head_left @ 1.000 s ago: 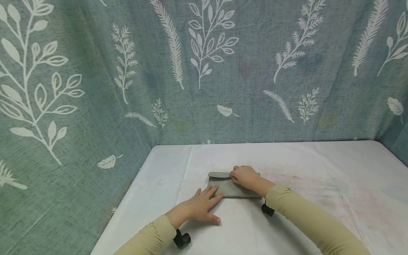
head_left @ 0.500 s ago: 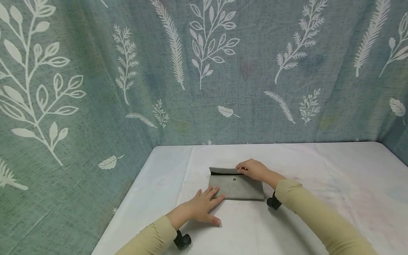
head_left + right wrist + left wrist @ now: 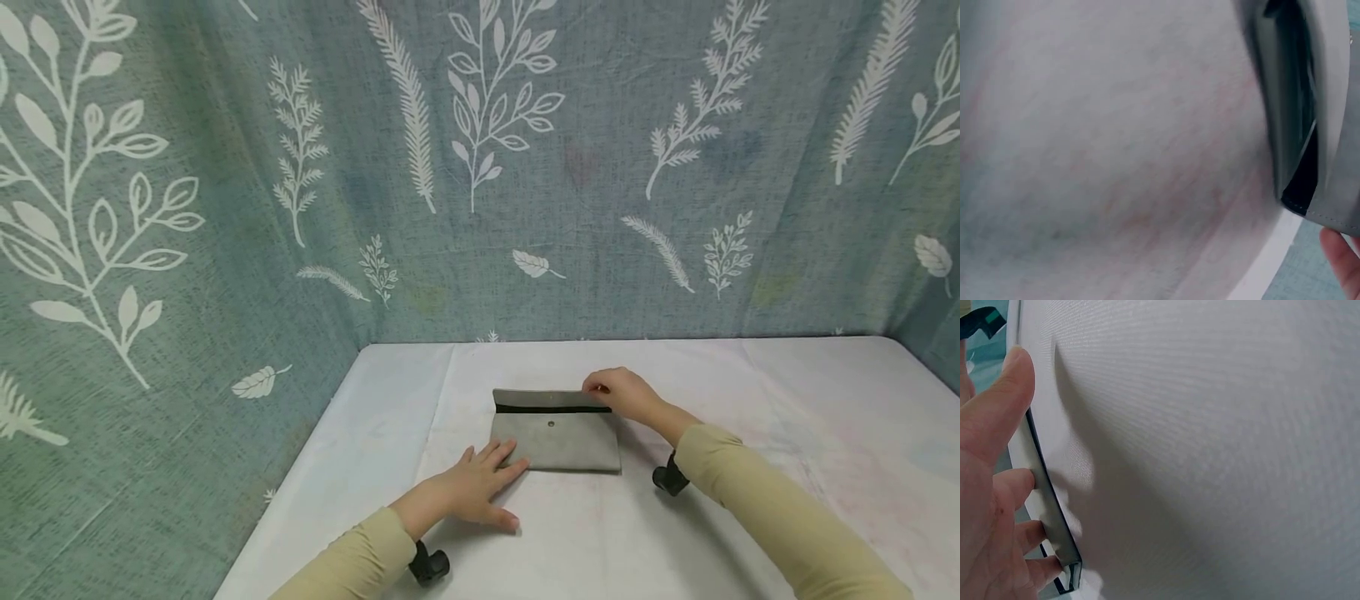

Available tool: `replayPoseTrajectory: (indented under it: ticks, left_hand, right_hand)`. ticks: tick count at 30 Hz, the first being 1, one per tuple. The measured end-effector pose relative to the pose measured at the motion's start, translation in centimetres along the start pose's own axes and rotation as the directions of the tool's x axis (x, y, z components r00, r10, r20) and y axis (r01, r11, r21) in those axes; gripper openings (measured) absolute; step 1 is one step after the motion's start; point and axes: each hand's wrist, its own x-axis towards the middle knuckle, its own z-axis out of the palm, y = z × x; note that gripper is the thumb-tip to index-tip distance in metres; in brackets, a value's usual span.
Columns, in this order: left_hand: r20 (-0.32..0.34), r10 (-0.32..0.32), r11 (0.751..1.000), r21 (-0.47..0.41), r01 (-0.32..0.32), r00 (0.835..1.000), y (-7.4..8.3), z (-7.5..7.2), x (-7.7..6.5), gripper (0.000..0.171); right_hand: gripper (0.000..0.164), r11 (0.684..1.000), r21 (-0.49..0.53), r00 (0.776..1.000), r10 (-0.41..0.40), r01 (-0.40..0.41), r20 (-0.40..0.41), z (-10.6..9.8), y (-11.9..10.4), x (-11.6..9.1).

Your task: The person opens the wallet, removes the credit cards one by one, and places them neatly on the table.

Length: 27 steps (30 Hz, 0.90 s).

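A grey long wallet (image 3: pixel 573 448) lies flat near the middle of the table, its flap (image 3: pixel 534 399) lifted back from the body. A dark strip shows along the fold, and a small round snap (image 3: pixel 551 423) sits on the front. My left hand (image 3: pixel 467 490) rests with spread fingers on the wallet's lower left corner. At the flap's right end, my right hand (image 3: pixel 628 395) pinches the top edge between thumb and fingers. The right wrist view shows the flap's stitched corner (image 3: pixel 1334 209) by a fingertip, and the wallet's side standing a little apart with a dark inside.
A white cloth with faint pink stains covers the table (image 3: pixel 750 467). A green-grey curtain (image 3: pixel 600 250) with white leaf prints hangs behind the far edge and along the left side. Each wrist wears a small black camera.
My right hand has lifted the flap up and back, baring the snap and dark strip, and has slid right along its edge. The left hand stays at the lower left corner.
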Motion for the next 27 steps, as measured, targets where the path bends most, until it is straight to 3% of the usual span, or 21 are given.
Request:
replayPoseTrajectory:
  ticks: [5,12,21,27]
  left_hand:
    - [0.01,0.003,1.0,-0.007,-0.003,1.0,-0.1,0.0,0.0,0.086]
    - [0.022,-0.006,1.0,0.01,0.006,1.0,-0.4,0.2,0.3,0.085]
    - [0.01,-0.004,1.0,0.019,0.004,1.0,-0.4,0.0,0.3,0.085]
    - [0.006,-0.004,1.0,0.013,0.004,1.0,-0.1,-0.2,0.1,0.084]
  right_hand:
    - [0.015,1.0,-0.022,1.0,0.018,-0.018,-0.025,0.2,0.3,-0.2]
    - [0.026,0.998,-0.05,0.999,0.049,-0.049,0.0,0.2,0.9,-0.5]
    - [0.04,0.976,-0.213,0.996,0.053,-0.036,0.077,0.4,2.4,-0.7]
    - [0.041,0.98,-0.195,0.989,0.053,-0.025,0.139,0.3,2.8,-0.7]
